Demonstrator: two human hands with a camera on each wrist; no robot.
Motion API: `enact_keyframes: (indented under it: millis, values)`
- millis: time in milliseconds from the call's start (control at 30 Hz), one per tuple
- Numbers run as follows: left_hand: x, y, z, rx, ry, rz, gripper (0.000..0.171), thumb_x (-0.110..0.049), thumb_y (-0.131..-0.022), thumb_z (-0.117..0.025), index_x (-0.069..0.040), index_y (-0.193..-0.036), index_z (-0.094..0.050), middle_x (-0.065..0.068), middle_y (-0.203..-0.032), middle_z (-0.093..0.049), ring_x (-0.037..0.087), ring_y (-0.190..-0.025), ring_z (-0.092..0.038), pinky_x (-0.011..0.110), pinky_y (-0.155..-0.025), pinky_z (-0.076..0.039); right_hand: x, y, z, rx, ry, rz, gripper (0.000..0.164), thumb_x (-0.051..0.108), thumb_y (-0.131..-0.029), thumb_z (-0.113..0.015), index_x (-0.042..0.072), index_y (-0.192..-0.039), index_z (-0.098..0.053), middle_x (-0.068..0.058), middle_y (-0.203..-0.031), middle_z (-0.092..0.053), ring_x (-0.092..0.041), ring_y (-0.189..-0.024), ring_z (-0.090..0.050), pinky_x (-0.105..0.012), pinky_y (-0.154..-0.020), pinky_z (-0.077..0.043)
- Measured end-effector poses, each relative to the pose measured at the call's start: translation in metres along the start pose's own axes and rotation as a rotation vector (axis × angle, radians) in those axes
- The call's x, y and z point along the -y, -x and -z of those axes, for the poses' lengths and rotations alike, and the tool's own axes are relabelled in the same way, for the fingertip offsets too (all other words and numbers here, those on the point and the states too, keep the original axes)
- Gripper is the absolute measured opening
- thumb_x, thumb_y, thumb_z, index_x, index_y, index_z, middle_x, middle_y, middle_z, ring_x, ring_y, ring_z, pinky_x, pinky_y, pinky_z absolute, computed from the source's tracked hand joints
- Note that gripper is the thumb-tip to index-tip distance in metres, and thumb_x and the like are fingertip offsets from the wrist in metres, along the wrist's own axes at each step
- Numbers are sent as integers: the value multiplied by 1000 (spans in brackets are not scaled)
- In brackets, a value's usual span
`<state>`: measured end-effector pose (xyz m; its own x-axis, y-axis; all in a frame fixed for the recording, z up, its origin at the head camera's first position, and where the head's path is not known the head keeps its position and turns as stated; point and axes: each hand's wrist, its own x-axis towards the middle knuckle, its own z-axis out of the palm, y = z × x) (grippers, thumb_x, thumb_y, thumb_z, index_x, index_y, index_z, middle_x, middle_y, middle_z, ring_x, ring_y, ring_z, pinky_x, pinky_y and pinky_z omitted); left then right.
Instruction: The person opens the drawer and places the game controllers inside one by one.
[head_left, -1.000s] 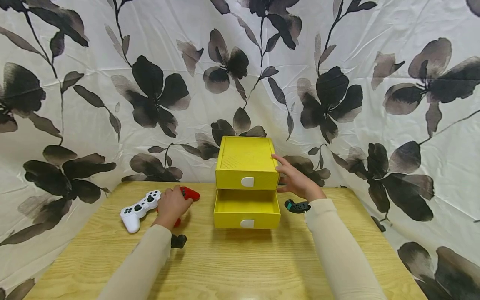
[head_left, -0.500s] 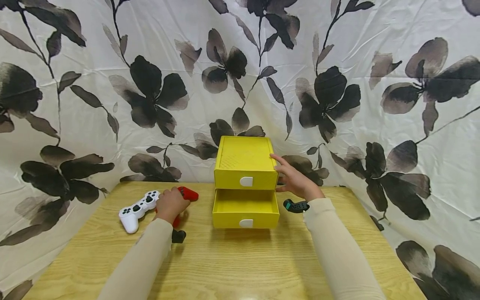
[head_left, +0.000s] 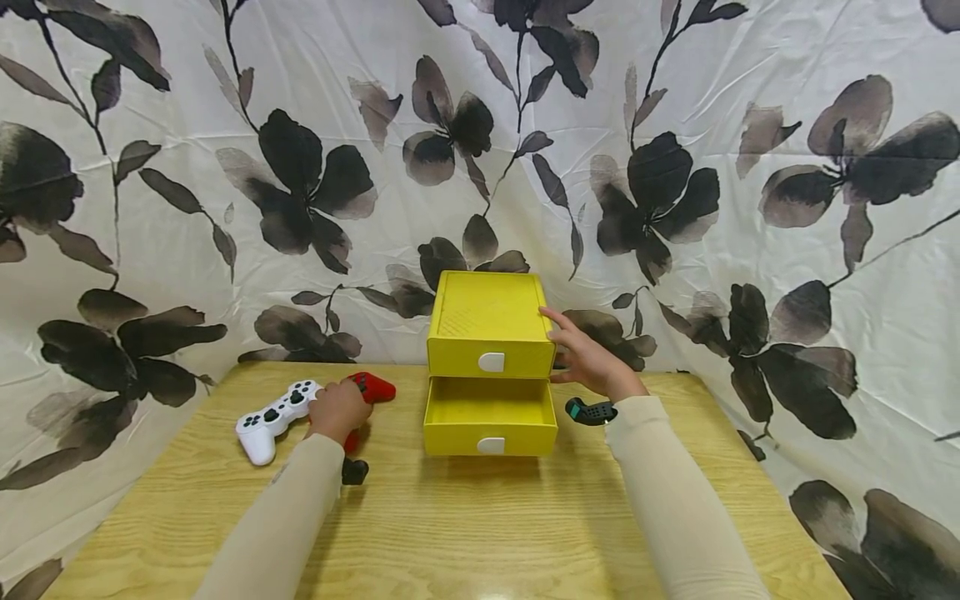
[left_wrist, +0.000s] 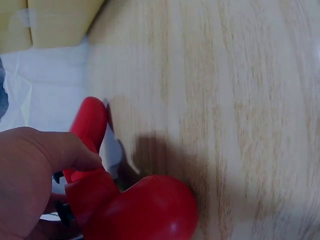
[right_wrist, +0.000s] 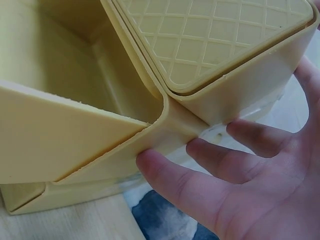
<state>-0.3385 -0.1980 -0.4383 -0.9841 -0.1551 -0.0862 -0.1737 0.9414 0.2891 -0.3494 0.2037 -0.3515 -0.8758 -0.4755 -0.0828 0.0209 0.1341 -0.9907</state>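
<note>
A red game controller [head_left: 372, 387] lies at the left of the table, partly hidden under my left hand [head_left: 340, 409], which grips it. In the left wrist view my thumb presses along the back of the red controller, and the fingers reach round its button side. A white game controller [head_left: 276, 421] lies just left of that hand. My right hand [head_left: 594, 360] rests its spread fingertips on the right side of a yellow two-drawer box [head_left: 491, 307]. The box's lower drawer [head_left: 452, 442] is pulled out and bare inside; its upper drawer [head_left: 453, 358] is pushed in.
The box stands near the back of the wooden table [head_left: 457, 533]. Behind the table hangs a white cloth [head_left: 555, 225] with dark flowers. A black strap device [head_left: 590, 412] sits at my right wrist, and another dark piece [head_left: 355, 472] at my left.
My left hand has shifted very slightly left and turned a little on the red controller. The right hand, the box and its drawers keep their places.
</note>
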Motion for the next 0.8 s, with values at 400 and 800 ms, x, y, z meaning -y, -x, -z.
enact_keyframes:
  millis: [400, 800]
  values:
    - [4, -1, -2, 15, -19, -29, 51, -25, -83, -62, 13, -116, -58, 35, -116, -51, 49, -106, -49, 61, -90, -43, 0, -1, 1, 9, -3, 4, 59, 38, -101, -41, 44, -152, -12, -6, -161, -12, -47, -142, -26, -69, -105, -32]
    - [7, 2, 5, 116, 10, -109, 48, -23, -75, -69, 11, -108, -61, 25, -101, -57, 31, -81, -52, 43, -73, -49, -2, -1, 2, 14, -11, 6, 58, 39, -102, -40, 45, -152, -12, -7, -160, -15, -46, -142, -27, -69, -105, -31]
